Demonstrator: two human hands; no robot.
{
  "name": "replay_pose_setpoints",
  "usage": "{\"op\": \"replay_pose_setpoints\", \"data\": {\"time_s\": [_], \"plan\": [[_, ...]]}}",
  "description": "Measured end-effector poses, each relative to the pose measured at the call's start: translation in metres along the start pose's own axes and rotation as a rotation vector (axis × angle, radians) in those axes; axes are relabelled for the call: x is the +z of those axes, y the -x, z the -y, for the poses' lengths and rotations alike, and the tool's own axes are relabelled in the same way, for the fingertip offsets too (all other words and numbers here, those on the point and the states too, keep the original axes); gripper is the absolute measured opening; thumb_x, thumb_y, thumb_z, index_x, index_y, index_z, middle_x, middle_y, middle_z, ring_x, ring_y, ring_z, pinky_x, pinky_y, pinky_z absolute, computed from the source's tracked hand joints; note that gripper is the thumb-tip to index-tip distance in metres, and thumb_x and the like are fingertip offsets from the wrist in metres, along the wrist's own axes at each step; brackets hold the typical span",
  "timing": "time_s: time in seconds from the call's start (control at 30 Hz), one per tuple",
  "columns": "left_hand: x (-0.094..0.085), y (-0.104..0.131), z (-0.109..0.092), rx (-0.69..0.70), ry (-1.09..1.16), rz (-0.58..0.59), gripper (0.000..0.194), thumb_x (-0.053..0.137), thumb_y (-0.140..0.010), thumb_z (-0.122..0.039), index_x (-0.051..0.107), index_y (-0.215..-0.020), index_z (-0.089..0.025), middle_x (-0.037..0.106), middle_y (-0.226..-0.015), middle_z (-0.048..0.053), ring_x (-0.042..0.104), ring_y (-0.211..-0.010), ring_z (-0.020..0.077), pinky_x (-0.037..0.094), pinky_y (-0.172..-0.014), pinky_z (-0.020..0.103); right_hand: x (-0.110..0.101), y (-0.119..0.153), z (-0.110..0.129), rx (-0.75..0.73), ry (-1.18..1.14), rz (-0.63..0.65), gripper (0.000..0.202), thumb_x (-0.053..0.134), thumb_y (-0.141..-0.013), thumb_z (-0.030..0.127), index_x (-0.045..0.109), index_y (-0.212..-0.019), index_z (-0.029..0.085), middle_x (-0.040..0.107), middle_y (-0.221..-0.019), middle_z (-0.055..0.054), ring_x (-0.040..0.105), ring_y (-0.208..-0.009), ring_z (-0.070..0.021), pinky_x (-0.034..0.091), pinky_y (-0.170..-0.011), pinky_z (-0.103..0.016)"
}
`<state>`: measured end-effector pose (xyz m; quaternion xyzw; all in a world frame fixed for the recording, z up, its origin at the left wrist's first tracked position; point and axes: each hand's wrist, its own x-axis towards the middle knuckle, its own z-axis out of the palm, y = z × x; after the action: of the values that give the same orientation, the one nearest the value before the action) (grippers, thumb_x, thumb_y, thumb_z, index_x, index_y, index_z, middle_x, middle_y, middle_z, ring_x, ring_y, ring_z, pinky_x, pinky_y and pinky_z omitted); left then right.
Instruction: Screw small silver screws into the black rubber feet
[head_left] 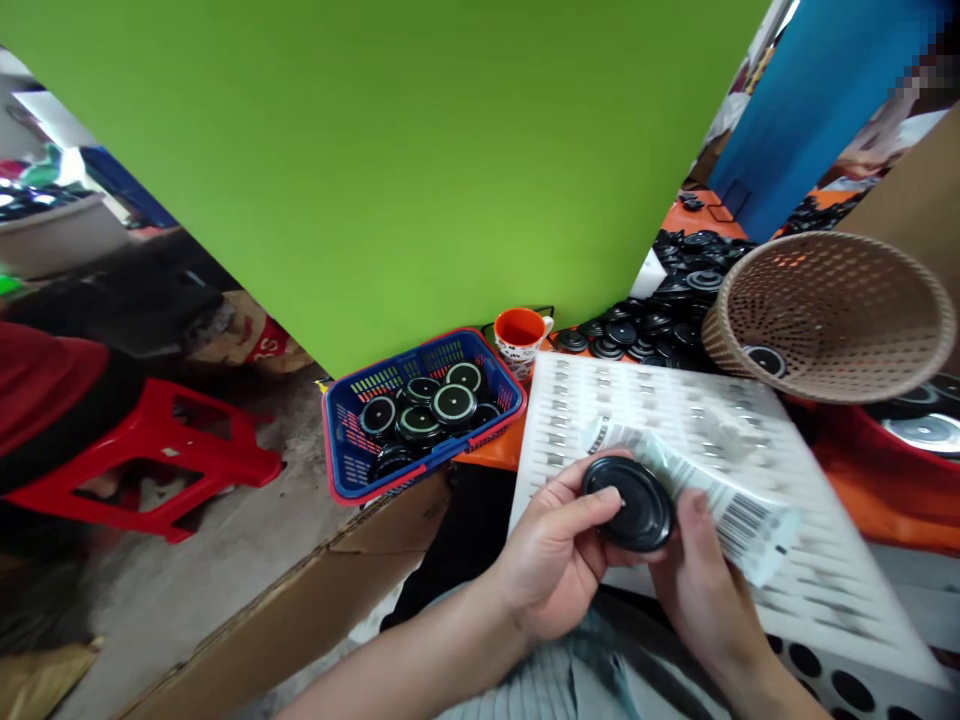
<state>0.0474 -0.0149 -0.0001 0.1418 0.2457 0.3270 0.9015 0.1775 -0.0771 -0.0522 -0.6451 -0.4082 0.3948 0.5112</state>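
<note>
A round black disc (634,505) is held between both hands, above the near part of a white foam board (832,520). My left hand (559,550) grips its left side, with the thumb pressed on its face near a small light spot. On the disc's right edge, my right hand (705,570) has its fingers closed, thumb pointing up. Just behind that hand lies a clear plastic packet with a barcode (739,515), on the board. Rows of small metallic pieces sit in the board. Fingertips under the disc are hidden.
Left of the board, a blue basket with a red rim (349,465) holds several black discs. A patterned cup (520,335) stands behind it. Black discs (675,310) lie piled beside a tan woven basket (832,310). A green panel (420,170) rises behind; a red stool (161,450) stands left.
</note>
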Motion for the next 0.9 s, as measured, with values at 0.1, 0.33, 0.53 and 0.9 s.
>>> {"op": "replay_pose_setpoints", "data": {"time_s": [0.1,0.33,0.53,0.9], "plan": [[0.002,0.003,-0.004,0.000,-0.146,-0.006,0.034,0.074,-0.080,-0.017,0.070,-0.114,-0.017,0.070,-0.102,0.007,0.068,-0.081,0.0152,0.059,-0.067,0.024,-0.005,-0.009,0.011,0.059,-0.017,-0.209,0.063,0.038,-0.094,0.066,0.052,-0.140,0.025,0.068,-0.121,-0.009,0.060,-0.117,-0.0302,0.059,-0.083,-0.041],[-0.005,0.019,-0.024,0.025,-0.474,-0.013,0.038,0.077,-0.080,-0.028,0.068,-0.114,-0.014,0.072,-0.093,0.007,0.070,-0.078,0.0149,0.054,-0.066,0.019,-0.028,-0.043,0.052,0.013,-0.595,-0.330,0.030,0.054,-0.094,0.052,0.064,-0.111,0.030,0.061,-0.121,-0.002,0.055,-0.076,-0.0136,0.044,-0.052,-0.023],[-0.008,0.021,-0.033,-0.047,-0.700,-0.148,0.038,0.074,-0.079,-0.029,0.065,-0.113,-0.016,0.067,-0.082,0.002,0.058,-0.051,0.0074,0.039,-0.040,0.013,-0.032,-0.009,0.056,-0.130,0.036,-0.307,0.019,0.067,-0.084,0.048,0.065,-0.090,0.030,0.064,-0.090,-0.006,0.059,-0.082,-0.0266,0.051,-0.070,-0.041],[0.002,0.022,-0.034,-0.054,-0.837,-0.166,0.030,0.066,-0.081,-0.019,0.067,-0.110,-0.015,0.065,-0.081,0.001,0.054,-0.056,0.0067,0.045,-0.048,0.016,-0.029,0.001,0.055,-0.500,0.439,-0.226,0.019,0.065,-0.089,0.038,0.069,-0.103,0.025,0.071,-0.098,0.001,0.066,-0.089,-0.0165,0.049,-0.075,-0.024]]}}
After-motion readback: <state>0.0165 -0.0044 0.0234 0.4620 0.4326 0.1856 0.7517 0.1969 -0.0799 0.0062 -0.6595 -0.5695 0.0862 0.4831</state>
